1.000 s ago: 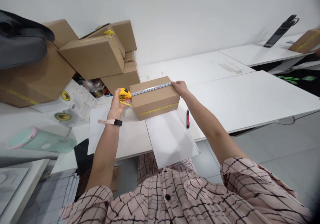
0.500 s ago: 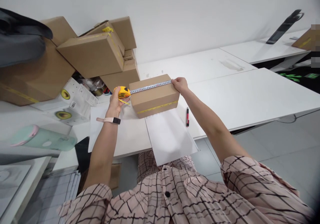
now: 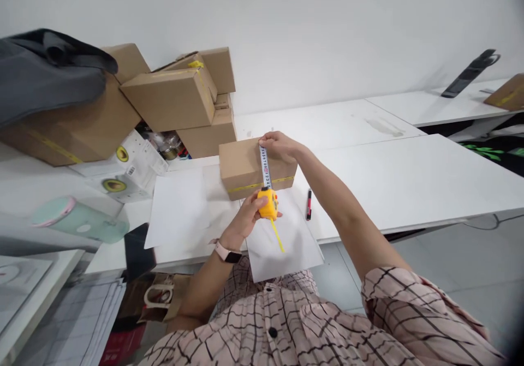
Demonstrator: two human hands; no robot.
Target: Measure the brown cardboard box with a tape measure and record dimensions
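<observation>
A small brown cardboard box (image 3: 239,161) with a yellow tape strip lies on the white table. My left hand (image 3: 248,216) is closed around the yellow case of a tape measure (image 3: 268,204), in front of the box and above a white paper sheet (image 3: 282,251). The silver blade runs from the case over the near edge and across the box top. At the far edge of the top, my right hand (image 3: 278,145) pinches the blade's end. A yellow strap hangs from the case.
A red and black pen (image 3: 309,205) lies right of the paper. Stacked cardboard boxes (image 3: 176,101) and avocado-printed cartons (image 3: 126,175) stand at the left, near a mint-green bottle (image 3: 82,221). Another paper sheet (image 3: 176,208) lies left of the box. A dark bottle (image 3: 469,74) stands far right.
The tape measure has turned from lying along the box's length to lying across its width. My left hand came right and nearer to me; my right hand shifted left to the far edge.
</observation>
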